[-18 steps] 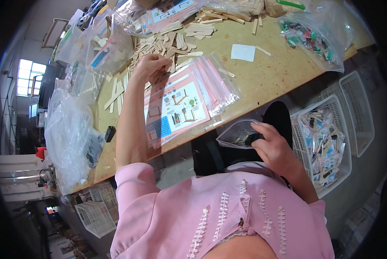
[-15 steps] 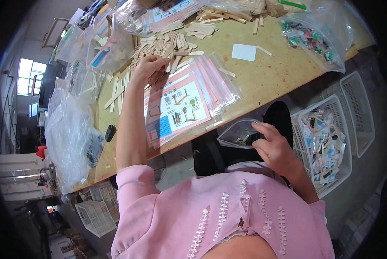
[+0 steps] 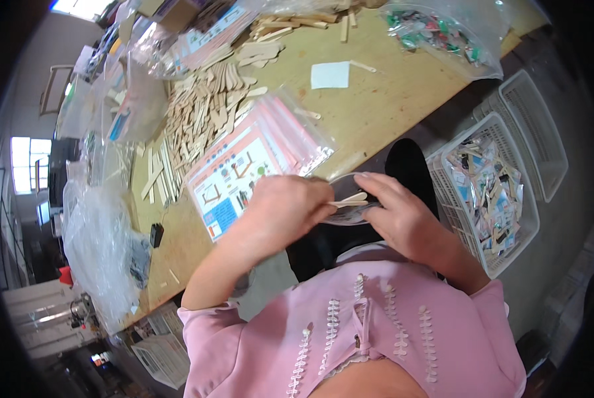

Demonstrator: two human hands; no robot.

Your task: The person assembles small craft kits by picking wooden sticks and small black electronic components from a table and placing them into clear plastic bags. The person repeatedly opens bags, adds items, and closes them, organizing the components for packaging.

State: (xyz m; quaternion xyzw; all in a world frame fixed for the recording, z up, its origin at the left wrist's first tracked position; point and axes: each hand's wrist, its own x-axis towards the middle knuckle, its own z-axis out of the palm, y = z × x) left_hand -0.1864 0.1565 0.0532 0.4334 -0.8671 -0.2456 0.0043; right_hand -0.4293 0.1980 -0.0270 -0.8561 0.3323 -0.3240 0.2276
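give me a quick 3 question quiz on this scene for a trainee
1. True or false: the left hand is resting flat on the pile of wooden sticks on the table.
2. Multiple choice: the right hand holds open what? A) a metal tin B) a small clear plastic bag C) a glass jar
3. Fill in: the white basket at the person's right is full of ____.

Key:
1. False. It is off the table, pinching a few wooden sticks at the bag's mouth.
2. B
3. Filled packets, clear bags with sticks and coloured cards.
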